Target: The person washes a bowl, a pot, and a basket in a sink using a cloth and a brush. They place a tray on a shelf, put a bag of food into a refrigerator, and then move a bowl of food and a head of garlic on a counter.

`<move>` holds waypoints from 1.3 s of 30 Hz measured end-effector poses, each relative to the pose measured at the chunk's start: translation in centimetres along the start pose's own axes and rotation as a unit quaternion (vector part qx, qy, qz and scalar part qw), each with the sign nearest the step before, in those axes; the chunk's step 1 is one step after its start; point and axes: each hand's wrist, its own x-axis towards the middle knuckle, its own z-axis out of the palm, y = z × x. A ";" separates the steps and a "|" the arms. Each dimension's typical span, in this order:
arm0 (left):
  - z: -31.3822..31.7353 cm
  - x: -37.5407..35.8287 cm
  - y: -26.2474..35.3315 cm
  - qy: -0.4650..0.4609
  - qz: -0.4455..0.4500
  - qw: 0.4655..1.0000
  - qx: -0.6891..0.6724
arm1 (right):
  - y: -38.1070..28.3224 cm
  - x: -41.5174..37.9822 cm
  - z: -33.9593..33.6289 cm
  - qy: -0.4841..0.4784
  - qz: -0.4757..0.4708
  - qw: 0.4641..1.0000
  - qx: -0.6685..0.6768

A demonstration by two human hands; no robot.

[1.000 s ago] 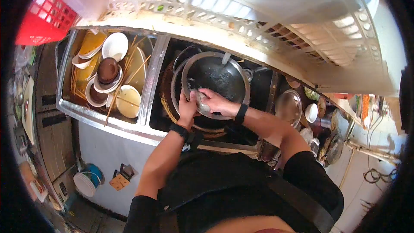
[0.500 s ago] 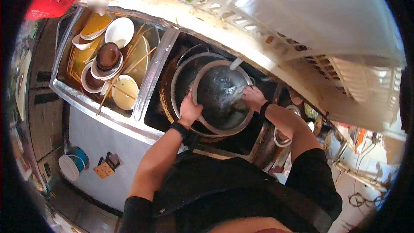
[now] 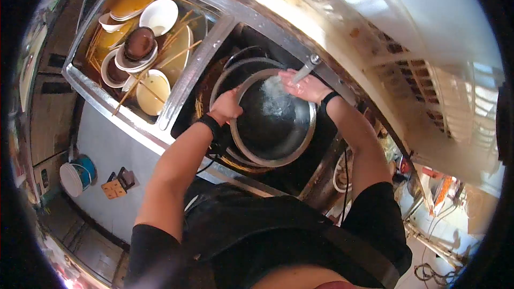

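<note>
My left hand (image 3: pixel 227 106) is closed on the left rim of a round metal pot (image 3: pixel 274 161), thumb over the edge. Beneath the tap (image 3: pixel 307 69), my right hand (image 3: pixel 302 88) is stretched out flat at the pot's upper right rim, fingers extended and holding nothing. Water runs over that hand and splashes white into the pot, whose inside is dark and wet. The pot rests in the right sink basin, overlapping a larger pot (image 3: pixel 215 86) behind it.
The left sink basin holds stacked white bowls (image 3: pixel 159 17), a dark bowl (image 3: pixel 140 44), chopsticks (image 3: pixel 184 52) and murky liquid. A metal divider (image 3: pixel 201 69) separates the basins. White plastic baskets (image 3: pixel 385 59) stand along the back. A bucket (image 3: pixel 77 176) sits on the floor at left.
My right hand has moved from inside the pot up under the tap, its fingers straightening. The left hand still grips the rim. The view has shifted slightly.
</note>
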 end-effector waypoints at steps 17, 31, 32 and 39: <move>4.5 -0.6 -5.1 0.085 0.032 0.982 -0.167 | -12.1 -10.6 5.8 -0.255 0.207 0.904 0.273; 4.2 -3.8 -4.6 0.188 0.149 0.962 -0.130 | -10.3 8.9 7.3 0.283 0.209 0.166 0.921; 4.3 -3.6 -4.9 0.219 0.177 0.955 -0.090 | -8.2 8.7 9.9 0.339 0.237 0.105 0.904; 4.5 -3.9 -4.0 0.103 0.090 0.978 -0.161 | -6.8 7.7 11.9 0.484 0.400 -0.006 0.778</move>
